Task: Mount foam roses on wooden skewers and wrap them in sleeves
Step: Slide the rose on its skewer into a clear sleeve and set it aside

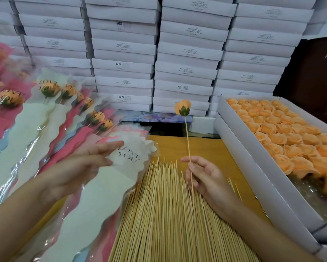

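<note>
Right hand (204, 176) is pinching a skewer (188, 144) low on its shaft between thumb and curled fingers, holding it nearly upright over the skewer pile (168, 214). An orange rose (181, 107) with a green base is sitting on the skewer's top end. Left hand (87, 163) is reaching out with straight fingers, lying flat on the top sleeve (121, 167) printed "LOVE YOU"; the hand is blurred. Sleeve stack is lying left of the pile on the table (206, 148). Wrapped roses (51, 87) are lying fanned out at far left. A box (253, 167) of loose roses (291, 138) is standing at right. White cartons (187, 53) are standing stacked behind.
</note>
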`<state>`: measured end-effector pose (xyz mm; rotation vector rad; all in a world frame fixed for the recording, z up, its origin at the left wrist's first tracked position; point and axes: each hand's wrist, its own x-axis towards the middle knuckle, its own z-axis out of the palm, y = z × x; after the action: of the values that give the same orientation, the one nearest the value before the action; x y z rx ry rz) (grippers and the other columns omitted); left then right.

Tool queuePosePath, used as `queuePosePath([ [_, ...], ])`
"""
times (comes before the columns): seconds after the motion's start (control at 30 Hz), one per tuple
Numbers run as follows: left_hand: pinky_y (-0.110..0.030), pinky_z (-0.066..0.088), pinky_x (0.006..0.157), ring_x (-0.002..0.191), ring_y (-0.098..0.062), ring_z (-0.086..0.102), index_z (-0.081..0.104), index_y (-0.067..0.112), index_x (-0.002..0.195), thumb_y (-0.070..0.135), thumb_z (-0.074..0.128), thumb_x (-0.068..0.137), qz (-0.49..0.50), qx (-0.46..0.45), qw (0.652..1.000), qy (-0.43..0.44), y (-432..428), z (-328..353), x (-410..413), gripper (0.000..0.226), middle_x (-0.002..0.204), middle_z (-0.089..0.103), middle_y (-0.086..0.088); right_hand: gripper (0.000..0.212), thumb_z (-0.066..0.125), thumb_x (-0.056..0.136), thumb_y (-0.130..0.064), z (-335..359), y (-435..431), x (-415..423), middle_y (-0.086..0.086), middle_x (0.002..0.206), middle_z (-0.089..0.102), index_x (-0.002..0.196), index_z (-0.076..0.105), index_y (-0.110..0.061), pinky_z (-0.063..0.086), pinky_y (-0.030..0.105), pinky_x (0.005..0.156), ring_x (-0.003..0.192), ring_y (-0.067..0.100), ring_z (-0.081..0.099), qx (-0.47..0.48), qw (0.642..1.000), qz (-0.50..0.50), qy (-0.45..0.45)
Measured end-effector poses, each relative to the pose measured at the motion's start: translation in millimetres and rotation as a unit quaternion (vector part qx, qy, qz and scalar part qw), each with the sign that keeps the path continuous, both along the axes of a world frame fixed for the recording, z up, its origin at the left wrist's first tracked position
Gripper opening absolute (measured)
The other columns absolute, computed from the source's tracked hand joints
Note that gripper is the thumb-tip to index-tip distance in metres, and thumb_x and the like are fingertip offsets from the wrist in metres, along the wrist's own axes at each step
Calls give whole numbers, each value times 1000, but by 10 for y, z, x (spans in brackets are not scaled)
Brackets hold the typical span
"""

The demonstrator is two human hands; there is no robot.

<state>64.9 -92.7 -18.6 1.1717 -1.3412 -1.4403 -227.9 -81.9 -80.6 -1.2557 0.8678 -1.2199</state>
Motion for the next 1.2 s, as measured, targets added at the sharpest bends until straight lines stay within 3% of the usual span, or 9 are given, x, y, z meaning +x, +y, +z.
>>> queuePosePath([
  [0.13,-30,48,82,106,-29,54,66,19,125,-11,65,68,-101,45,993,47,120,-16,-170,65,131,63,5,20,49,98,-13,23,-5,-6,1,68,58,110,66,-11,47,22,54,52,6,46,-8,998,-60,-16],
  [0.23,-24,51,68,102,-24,53,67,24,123,-3,76,70,-151,51,987,-1,165,-109,-247,61,127,65,13,20,46,100,-9,48,-5,-6,0,66,57,109,64,-9,45,19,51,49,5,45,-8,995,-100,-24],
  [0.33,-22,53,59,67,-14,63,74,15,111,4,78,73,-153,72,986,-4,155,-176,-301,40,87,69,2,19,46,100,-8,63,-5,-5,-2,65,58,110,63,-7,44,19,53,49,5,44,-2,993,-115,-25],
  [0.5,-16,41,42,45,-13,49,74,8,68,3,72,83,-16,-45,986,-160,96,-254,-366,15,55,57,-8,19,47,100,-9,61,11,6,-3,65,58,108,64,-9,43,16,51,49,4,45,-1,993,-114,-6],
  [0.7,-13,49,63,60,-15,59,66,30,120,0,69,86,-43,-83,969,-230,87,-157,-319,45,92,73,-7,20,46,100,-9,61,17,15,-2,66,58,108,64,-11,44,18,53,50,5,46,-4,993,-119,5],
  [0.8,-21,53,86,80,-24,64,62,43,125,5,73,83,-100,-95,980,-146,94,-120,-270,57,117,68,20,20,46,100,-8,74,20,21,0,66,58,108,64,-9,44,18,52,49,5,45,-6,992,-125,-5],
  [0.9,-45,47,102,92,-30,56,60,38,130,10,74,79,-131,-82,988,-20,98,-112,-240,60,134,59,17,20,46,100,-7,82,24,20,1,66,58,109,63,-8,44,19,52,49,6,45,-7,992,-127,-12],
  [1.07,-39,55,92,102,-31,69,64,28,127,3,71,80,-135,-28,990,-17,153,-191,-339,54,124,67,-5,20,46,100,-7,85,28,18,-1,65,58,108,64,-9,45,18,52,49,5,46,-8,992,-129,-6],
  [1.2,-10,46,43,38,-5,56,68,9,118,-5,57,89,-87,-40,995,-19,179,-249,-484,33,62,60,-5,20,46,100,-8,77,27,13,-1,66,58,108,64,-10,45,19,53,49,5,46,-7,992,-129,1],
])
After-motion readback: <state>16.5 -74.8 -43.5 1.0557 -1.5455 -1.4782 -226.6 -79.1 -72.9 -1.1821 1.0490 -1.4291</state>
